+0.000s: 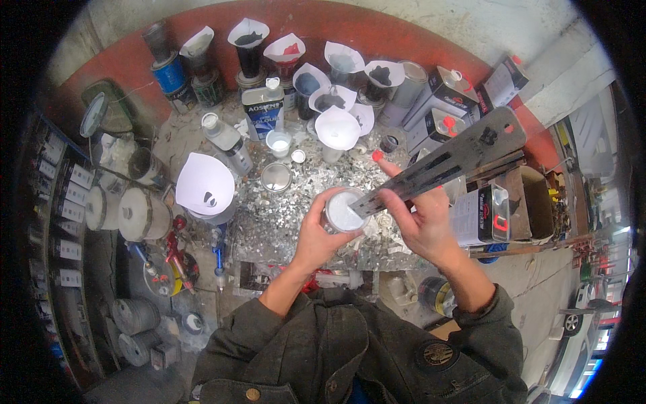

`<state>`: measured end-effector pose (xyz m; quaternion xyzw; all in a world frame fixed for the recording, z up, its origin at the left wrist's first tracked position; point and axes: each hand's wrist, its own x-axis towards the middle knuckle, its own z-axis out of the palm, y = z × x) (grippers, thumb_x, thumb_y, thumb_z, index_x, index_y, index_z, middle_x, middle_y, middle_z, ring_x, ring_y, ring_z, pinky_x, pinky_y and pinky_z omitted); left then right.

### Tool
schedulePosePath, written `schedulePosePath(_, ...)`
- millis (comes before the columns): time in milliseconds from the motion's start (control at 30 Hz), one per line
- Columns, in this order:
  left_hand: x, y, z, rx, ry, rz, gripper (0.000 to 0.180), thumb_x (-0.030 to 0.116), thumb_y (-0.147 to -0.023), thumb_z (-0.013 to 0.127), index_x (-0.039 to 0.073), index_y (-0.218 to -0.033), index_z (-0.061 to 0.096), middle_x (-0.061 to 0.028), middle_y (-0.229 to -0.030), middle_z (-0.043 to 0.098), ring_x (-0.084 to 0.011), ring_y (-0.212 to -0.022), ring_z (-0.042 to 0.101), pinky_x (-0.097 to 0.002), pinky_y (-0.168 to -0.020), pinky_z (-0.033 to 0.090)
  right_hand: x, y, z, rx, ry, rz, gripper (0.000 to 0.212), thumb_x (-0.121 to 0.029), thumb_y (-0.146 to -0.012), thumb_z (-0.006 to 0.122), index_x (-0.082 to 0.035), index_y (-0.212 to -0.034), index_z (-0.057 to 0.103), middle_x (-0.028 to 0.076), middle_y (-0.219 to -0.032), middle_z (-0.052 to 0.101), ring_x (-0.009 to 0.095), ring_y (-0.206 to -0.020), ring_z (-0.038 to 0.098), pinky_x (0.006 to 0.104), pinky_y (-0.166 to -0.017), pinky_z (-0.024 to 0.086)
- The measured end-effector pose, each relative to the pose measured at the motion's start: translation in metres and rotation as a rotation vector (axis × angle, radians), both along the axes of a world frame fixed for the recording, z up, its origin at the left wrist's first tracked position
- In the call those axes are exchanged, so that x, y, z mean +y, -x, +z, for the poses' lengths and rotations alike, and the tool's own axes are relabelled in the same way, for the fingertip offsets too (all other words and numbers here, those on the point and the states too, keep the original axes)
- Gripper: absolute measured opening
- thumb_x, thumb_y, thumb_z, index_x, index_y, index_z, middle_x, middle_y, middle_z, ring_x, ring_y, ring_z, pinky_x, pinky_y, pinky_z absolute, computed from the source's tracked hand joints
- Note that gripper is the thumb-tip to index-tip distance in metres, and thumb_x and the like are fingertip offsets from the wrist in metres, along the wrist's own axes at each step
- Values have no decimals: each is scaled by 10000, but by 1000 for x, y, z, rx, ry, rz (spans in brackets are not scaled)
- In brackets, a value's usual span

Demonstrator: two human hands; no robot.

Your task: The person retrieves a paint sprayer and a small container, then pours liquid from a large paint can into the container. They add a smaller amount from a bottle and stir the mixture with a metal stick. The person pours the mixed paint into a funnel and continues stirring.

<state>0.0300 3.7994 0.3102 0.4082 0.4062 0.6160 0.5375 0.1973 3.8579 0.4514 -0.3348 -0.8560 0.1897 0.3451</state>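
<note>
In the head view, the left hand [315, 237] curls around a cup [329, 217] of pale liquid [342, 213] over the speckled bench [269, 232], while the right hand [431, 222] pinches a long slotted strip [441, 158], its lower end at the cup's mouth. Should the left grip slacken, the strip's leverage could tip the cup; lifting the strip carelessly could drip liquid.

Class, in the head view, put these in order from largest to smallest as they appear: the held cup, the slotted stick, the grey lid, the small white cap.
1. Stick
2. Cup
3. Lid
4. Cap

Cup over lid is only apparent: the cup looks nearer the camera.
</note>
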Motion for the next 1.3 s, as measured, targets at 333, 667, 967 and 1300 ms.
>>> schedulePosePath(333, 0, -2, -1, 15, -14, -5, 841, -50, -678, 862, 14, -1412, 457, -99, -1375, 547, -197, -1276, 536, -355, -1099, 432, -4, 7, 17, 52, -207, -8, 387, -65, -882, 748, -2, -1257, 675, 139, -921, 716, 219, -700, 665, 325, -658, 514)
schedulePosePath(667, -2, -1, 1, 25, 1, -1, 857, -54, -671, 861, 17, -1419, 447, -98, -1368, 550, -200, -1284, 533, -357, -1106, 428, 13, -1, 13, 55, -41, -44, 382, -63, -906, 732, -6, -1278, 666, 83, -804, 690, 125, -604, 555, 275, -581, 448)
schedulePosePath(967, -2, 0, 5, -22, 5, -13, 851, -45, -674, 866, 28, -1415, 455, -85, -1368, 549, -194, -1279, 534, -356, -1100, 430, -7, 8, -4, 52, 11, 10, 375, -67, -893, 737, -10, -1259, 678, 156, -945, 736, 199, -672, 680, 299, -625, 518)
schedulePosePath(1300, -2, 0, 0, 49, 10, -11, 851, -40, -672, 867, 25, -1415, 457, -81, -1366, 549, -193, -1274, 535, -356, -1101, 428, 4, 5, 25, 123, -163, -35, 301, -71, -895, 739, 17, -1182, 709, 155, -1070, 749, 159, -701, 652, 284, -660, 504)
